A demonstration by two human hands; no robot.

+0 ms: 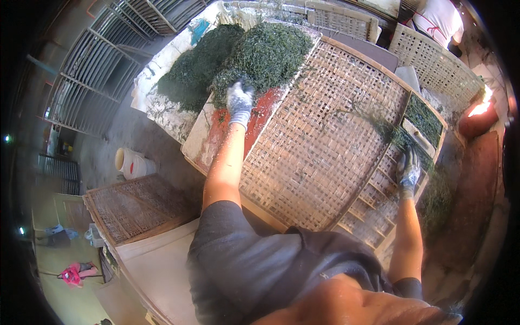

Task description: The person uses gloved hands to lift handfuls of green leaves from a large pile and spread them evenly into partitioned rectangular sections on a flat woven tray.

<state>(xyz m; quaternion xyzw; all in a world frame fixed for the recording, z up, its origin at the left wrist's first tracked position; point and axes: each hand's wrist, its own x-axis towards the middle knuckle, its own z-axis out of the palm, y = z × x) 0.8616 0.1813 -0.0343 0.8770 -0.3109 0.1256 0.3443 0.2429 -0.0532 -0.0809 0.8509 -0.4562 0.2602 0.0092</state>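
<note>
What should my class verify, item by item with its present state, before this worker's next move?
1. Left hand gloved and at the leaf pile: ok, it is at the pile's near edge.
2. Right hand gloved and near the block: ok.
3. Right hand has a grip on the block: cannot tell, the fingers' contact is unclear.
4. Leaves kept within the frame: not ok, some loose leaves lie on the woven tray beside it.
5. Frame filled along its whole length: not ok, leaves cover the far end, but the near cells show no such layer.

Red board (265, 111) — green heap (276, 51) | woven tray (319, 124) — green strands (384, 129)
</note>
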